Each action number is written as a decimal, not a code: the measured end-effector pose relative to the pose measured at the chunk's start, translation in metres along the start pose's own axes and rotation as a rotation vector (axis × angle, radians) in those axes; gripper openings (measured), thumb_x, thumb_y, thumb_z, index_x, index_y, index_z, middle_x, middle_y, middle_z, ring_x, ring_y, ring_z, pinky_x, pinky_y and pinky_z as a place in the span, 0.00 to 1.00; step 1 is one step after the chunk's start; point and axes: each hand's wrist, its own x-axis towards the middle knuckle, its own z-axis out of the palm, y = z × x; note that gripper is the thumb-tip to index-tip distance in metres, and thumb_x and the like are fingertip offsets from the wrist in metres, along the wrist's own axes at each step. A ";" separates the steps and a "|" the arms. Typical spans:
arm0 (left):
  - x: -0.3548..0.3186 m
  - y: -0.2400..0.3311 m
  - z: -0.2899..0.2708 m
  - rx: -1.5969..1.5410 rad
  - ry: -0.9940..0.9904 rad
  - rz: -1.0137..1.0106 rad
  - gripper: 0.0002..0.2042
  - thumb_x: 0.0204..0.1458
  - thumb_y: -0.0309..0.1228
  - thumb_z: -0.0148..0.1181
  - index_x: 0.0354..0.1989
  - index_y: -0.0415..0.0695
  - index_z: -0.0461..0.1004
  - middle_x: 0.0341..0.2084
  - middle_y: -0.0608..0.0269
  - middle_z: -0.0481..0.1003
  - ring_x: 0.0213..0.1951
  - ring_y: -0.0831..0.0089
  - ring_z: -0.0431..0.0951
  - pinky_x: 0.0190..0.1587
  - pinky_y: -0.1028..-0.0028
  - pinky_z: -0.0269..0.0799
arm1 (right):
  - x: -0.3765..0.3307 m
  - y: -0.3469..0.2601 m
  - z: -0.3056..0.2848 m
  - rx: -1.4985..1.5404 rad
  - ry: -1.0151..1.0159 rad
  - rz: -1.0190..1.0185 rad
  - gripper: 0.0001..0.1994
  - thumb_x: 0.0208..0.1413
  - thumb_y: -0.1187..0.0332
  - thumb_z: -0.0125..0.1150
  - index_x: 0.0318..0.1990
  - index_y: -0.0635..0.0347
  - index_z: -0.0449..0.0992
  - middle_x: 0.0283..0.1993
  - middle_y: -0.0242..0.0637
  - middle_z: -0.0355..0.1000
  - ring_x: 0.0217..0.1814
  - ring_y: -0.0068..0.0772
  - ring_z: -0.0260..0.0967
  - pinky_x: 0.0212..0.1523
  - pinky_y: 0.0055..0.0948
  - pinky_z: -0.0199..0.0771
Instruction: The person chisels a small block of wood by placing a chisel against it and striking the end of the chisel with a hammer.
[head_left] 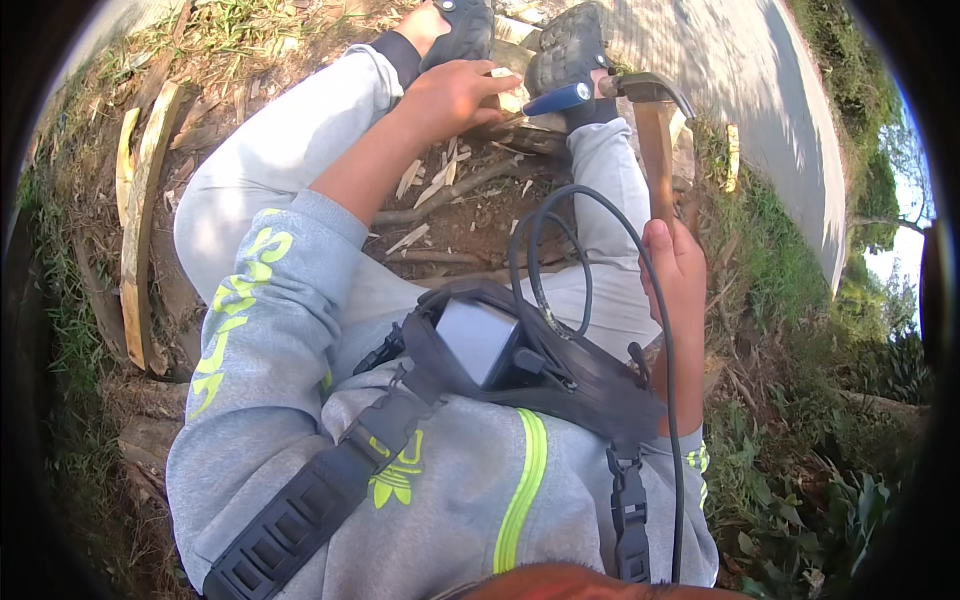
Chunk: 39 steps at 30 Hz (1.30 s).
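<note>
Between my feet, my left hand (456,100) reaches forward with its fingers bent around a pale piece of wood (508,100), partly hidden by the hand. My right hand (676,262) is closed around the lower end of a wooden handle (655,150), held upright at my right. At the top of this handle sits a dark metal head (648,88) with a curved end, like an adze. A blue cylinder (557,99) points from near that head toward my left hand; whether the two are joined I cannot tell. Beneath lies a dark chunk of wood (535,136).
Wood chips (440,178) and sticks lie on the brown soil between my legs. Two long split wood strips (148,215) rest at the left. A black cable (655,262) loops from the waist pouch (560,372). A paved path (760,120) runs beyond, with grass alongside.
</note>
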 end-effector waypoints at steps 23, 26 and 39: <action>0.009 -0.003 -0.007 0.049 -0.101 -0.020 0.27 0.59 0.48 0.65 0.68 0.63 0.73 0.61 0.50 0.76 0.57 0.49 0.78 0.61 0.56 0.73 | 0.024 0.020 0.027 -0.266 0.116 -0.249 0.24 0.75 0.48 0.50 0.35 0.60 0.71 0.20 0.24 0.63 0.21 0.17 0.61 0.24 0.25 0.59; 0.004 -0.004 -0.006 0.038 -0.069 -0.001 0.27 0.59 0.48 0.65 0.68 0.62 0.74 0.61 0.51 0.77 0.58 0.49 0.78 0.62 0.56 0.73 | 0.012 -0.023 0.006 0.262 0.160 -0.131 0.23 0.76 0.49 0.49 0.33 0.58 0.69 0.20 0.24 0.63 0.18 0.17 0.58 0.20 0.23 0.57; 0.001 -0.008 -0.001 0.026 0.015 0.055 0.26 0.57 0.46 0.68 0.65 0.62 0.76 0.59 0.53 0.78 0.54 0.54 0.80 0.58 0.60 0.76 | 0.022 0.012 0.033 -0.162 0.188 -0.177 0.20 0.76 0.51 0.49 0.35 0.57 0.70 0.21 0.25 0.63 0.19 0.18 0.57 0.21 0.22 0.57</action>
